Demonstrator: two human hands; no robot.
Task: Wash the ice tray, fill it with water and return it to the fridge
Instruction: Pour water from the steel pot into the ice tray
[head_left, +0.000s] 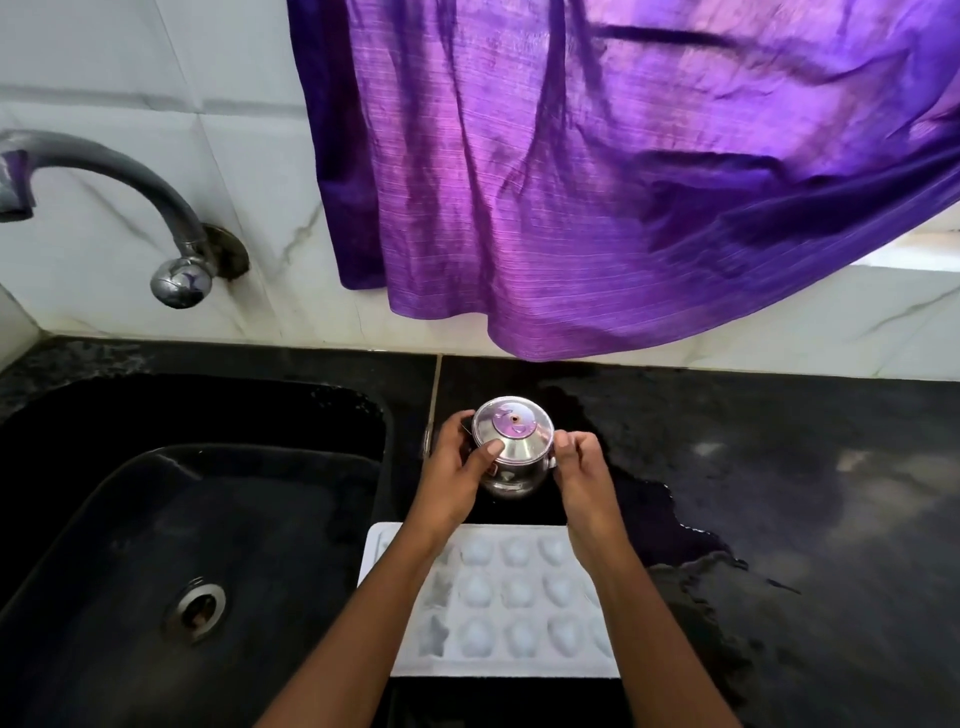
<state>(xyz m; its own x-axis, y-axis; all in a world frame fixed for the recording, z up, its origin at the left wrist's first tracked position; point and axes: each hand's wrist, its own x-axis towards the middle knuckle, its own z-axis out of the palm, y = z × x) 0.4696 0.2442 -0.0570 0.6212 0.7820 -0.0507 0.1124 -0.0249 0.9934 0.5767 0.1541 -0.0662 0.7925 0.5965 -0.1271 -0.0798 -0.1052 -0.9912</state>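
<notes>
A white ice tray (511, 597) with several rounded cups lies flat on the black counter, just right of the sink, partly hidden under my forearms. Beyond it stands a small steel pot (511, 457) with a lid on top. My left hand (457, 475) grips the pot's left side, thumb resting on the lid's edge. My right hand (582, 465) holds the pot's right side with its fingers curled. Whether the tray's cups hold water is unclear.
A black sink (171, 519) with a metal drain (197, 608) fills the left. A steel tap (104, 208) juts from the white tiled wall above it. A purple curtain (597, 182) hangs over the back wall. A puddle (675, 519) wets the black counter (805, 493) at right.
</notes>
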